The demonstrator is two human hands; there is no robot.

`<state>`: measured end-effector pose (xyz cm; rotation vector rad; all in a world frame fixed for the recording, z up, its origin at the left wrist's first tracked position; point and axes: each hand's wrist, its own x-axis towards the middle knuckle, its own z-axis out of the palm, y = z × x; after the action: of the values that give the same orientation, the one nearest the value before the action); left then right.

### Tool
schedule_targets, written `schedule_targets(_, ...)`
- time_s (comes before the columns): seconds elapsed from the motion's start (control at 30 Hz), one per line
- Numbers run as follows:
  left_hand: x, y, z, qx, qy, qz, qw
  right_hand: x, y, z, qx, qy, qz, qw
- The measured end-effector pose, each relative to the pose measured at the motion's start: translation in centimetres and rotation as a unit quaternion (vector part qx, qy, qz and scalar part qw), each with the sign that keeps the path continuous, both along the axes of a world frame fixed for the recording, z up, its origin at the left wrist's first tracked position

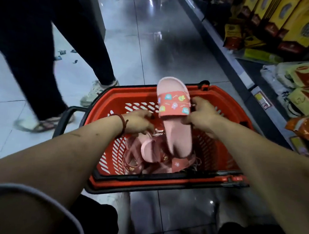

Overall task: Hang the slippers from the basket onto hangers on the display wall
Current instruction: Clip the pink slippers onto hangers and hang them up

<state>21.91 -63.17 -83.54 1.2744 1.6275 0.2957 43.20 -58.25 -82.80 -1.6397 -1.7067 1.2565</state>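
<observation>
Beside stocked shelves (290, 34), right hand (200, 116) grips slipper (173, 114) over basket (164, 182).

A glossy grey tiled floor (172, 51) is seen running up the middle, crossed by dark grout lines. A red basket (138, 96) with slotted walls and black trim is set on it, near the shelf edge at the right. Pink slippers (148, 152) are piled inside the basket. At the floor's left side, two feet of another person are planted: one in a pale sneaker (95, 93), one in a patterned sandal (42, 125). Small dark scraps (63, 54) are scattered on the tiles further back at the left.
</observation>
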Motion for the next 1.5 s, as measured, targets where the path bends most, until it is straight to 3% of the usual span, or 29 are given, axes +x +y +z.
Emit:
schedule_targets(0.1, -1.0, -1.4, -2.0, 0.024, 0.204, -0.112, 0.972, 3.3, 0.6, -1.0, 0.03, -0.097, 0.039, 0.994)
schedule_targets(0.2, -0.7, -3.1, -4.1, -0.003, 0.252, -0.178, 0.951, 5.3, 0.9, -1.3, 0.049, -0.174, 0.082, 0.98)
schedule_targets(0.33, 0.8, -3.8, -6.0, 0.02, 0.277, -0.168, 0.946, 5.0, 0.5, -1.3, 0.073, -0.192, 0.11, 0.972)
schedule_targets(0.57, 2.6, -2.8, -5.9, 0.079, 0.269, -0.049, 0.959, 2.2, 1.2, -1.4, 0.105, -0.193, 0.128, 0.967)
schedule_targets(0.8, 0.9, -0.6, -2.6, 0.168, 0.201, 0.034, 0.964, 3.1, 1.3, -0.3, 0.093, -0.184, 0.123, 0.971)
schedule_targets(1.1, -1.6, 1.8, -1.2, 0.193, 0.171, 0.044, 0.965, 3.3, 0.5, -0.5, -0.017, -0.109, 0.096, 0.989)
schedule_targets(1.4, -2.5, 3.3, 0.8, 0.243, 0.152, 0.05, 0.957, 3.2, 0.5, -1.1, 0.014, -0.053, 0.094, 0.994)
schedule_targets(1.5, -2.5, 3.1, 0.4, 0.216, 0.119, 0.055, 0.968, 3.1, 0.2, -1.4, 0.046, -0.129, 0.128, 0.982)
